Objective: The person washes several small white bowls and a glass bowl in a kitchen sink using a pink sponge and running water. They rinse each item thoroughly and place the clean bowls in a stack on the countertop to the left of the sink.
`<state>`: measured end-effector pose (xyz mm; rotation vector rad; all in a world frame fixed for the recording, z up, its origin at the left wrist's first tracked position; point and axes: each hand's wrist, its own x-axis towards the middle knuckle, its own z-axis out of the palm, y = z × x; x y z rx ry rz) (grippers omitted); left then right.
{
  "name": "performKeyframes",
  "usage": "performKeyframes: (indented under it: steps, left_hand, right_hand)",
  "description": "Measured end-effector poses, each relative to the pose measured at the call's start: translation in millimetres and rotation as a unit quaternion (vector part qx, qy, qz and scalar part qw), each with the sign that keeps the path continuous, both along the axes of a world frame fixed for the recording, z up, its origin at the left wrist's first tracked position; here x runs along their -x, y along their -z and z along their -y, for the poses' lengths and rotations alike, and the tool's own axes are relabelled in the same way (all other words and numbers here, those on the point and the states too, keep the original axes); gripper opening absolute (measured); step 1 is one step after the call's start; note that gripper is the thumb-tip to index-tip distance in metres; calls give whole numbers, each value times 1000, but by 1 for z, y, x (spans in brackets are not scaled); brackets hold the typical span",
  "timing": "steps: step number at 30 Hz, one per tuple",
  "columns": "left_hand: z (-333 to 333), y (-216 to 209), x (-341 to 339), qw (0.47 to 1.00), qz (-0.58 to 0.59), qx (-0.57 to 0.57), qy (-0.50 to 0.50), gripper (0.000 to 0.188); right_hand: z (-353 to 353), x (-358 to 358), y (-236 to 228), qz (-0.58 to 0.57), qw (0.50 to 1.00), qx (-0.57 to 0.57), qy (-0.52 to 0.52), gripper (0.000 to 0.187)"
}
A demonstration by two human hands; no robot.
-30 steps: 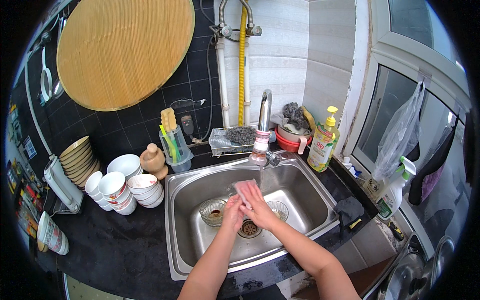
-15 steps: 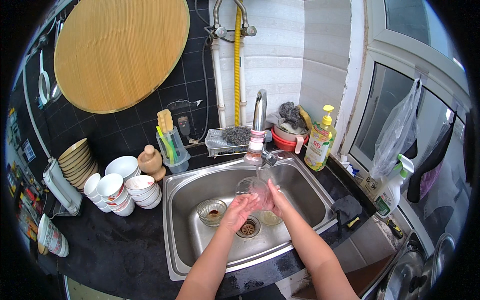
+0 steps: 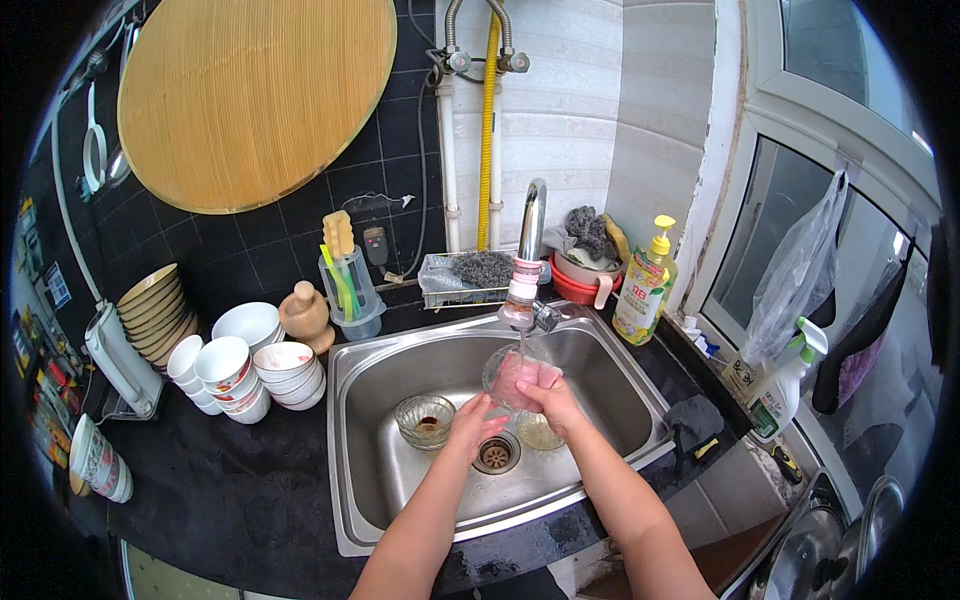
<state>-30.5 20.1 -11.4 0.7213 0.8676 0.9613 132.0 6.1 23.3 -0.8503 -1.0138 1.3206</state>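
Under the running tap [image 3: 527,265], my right hand [image 3: 556,402] grips a clear glass bowl [image 3: 499,371], its fingers showing pink through the glass. Just to the left and a little lower, my left hand [image 3: 474,427] is off the bowl, fingers apart and holding nothing. Both hands are over the steel sink [image 3: 385,495]. A second glass bowl [image 3: 408,428] with dark brown residue sits on the sink floor at the left. Partly behind my right hand, near the drain [image 3: 496,454], lies another shallow glass dish [image 3: 540,434].
Stacked white bowls [image 3: 222,366], brown-rimmed bowls [image 3: 158,310] and a wooden mortar [image 3: 305,315] stand left of the sink. Behind it are a wire rack [image 3: 470,295] and a red basin [image 3: 575,288]. A yellow pump bottle [image 3: 643,290] and white spray bottle [image 3: 780,395] stand right.
My left hand has come away from the glass bowl and moved slightly down. My right hand now holds the bowl alone, tilted under the water. The view has shifted slightly.
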Motion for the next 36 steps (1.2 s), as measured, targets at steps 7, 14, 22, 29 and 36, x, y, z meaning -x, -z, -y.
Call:
performKeyframes:
  steps: [7,14,22,29,36]
  left_hand:
    - [-2,0,2,997,-65,25,-36,37]
    - [-5,10,3,987,-129,-5,-97,22]
    - [-2,0,2,974,-141,-73,-163,14]
    - [9,-16,2,966,-137,-111,-187,14]
    - [-5,-15,50,803,-525,-195,-206,26]
  right_hand:
    - [20,15,-15,503,859,-68,62,25]
    - [10,4,12,702,705,-97,32,12]
    - [1,-10,44,807,585,-78,-12,8]
    - [8,-6,49,825,561,-59,-40,8]
    - [0,-12,77,829,555,23,-61,17]
